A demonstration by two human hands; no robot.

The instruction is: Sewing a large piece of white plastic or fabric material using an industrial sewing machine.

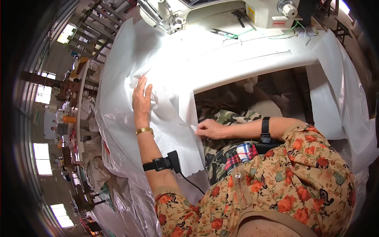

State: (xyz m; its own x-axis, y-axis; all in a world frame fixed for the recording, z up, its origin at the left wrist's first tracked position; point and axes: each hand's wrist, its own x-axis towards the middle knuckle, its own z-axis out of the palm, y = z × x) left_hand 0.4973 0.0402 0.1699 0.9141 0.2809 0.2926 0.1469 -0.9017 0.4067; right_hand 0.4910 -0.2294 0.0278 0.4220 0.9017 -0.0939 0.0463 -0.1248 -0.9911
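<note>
Left hand (141,100) spread wide, flat on thin white translucent fabric sheet (166,118). Right hand (209,129) pinching its edge, near the cream sewing machine (221,14)

A workshop interior, seen from above a white sewing table (252,59) whose front edge curves across the upper picture. A cream sewing machine (221,14) stands at the table's far side. Small snips (221,32) and loose green thread (284,33) lie beside it. Along the left wall, bright windows (42,158) admit daylight — several in a row, overexposed. A metal stair or rack frame (89,31) rises at upper left. A long bench (81,118) runs beneath the windows — cluttered, with an orange thread cone (69,119) among small items. Dark chairs (85,199) stand at lower left.
</note>
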